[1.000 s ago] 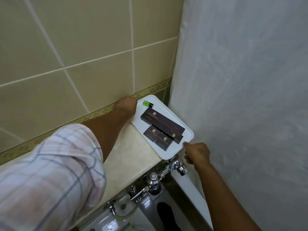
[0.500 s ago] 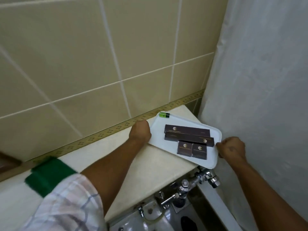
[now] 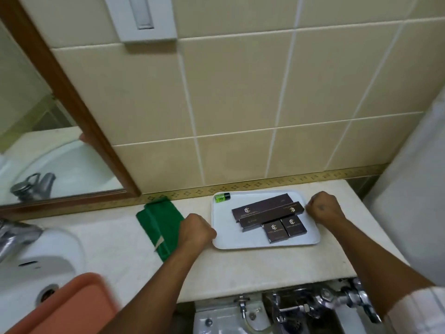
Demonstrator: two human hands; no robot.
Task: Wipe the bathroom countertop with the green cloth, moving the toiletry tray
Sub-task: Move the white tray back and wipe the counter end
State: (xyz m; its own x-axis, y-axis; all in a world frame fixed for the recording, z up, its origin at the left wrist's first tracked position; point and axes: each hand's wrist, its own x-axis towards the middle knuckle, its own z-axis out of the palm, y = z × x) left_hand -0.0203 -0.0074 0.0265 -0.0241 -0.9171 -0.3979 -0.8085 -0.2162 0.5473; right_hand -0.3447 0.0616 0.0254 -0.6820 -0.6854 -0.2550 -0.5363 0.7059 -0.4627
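A white toiletry tray [image 3: 226, 239] lies on the beige countertop [image 3: 240, 268], holding several dark brown boxes [image 3: 267, 213] and a small green bottle [image 3: 222, 197]. My left hand [image 3: 196, 230] grips the tray's left edge in a fist. My right hand [image 3: 323, 209] grips its right edge the same way. The folded green cloth [image 3: 160, 221] lies flat on the counter just left of my left hand, against the wall trim.
A white sink [image 3: 36, 263] with a chrome tap [image 3: 16, 233] sits at the left, a blurred orange object [image 3: 69, 307] in front of it. A wood-framed mirror [image 3: 29, 141] hangs above. Chrome flush pipes [image 3: 325, 300] lie below the counter. A white curtain [image 3: 414, 213] hangs at the right.
The view has swung left and back, bringing in the sink, mirror and whole green cloth. The tray, held at both ends, has shifted left from the corner by the curtain, now square to the wall.
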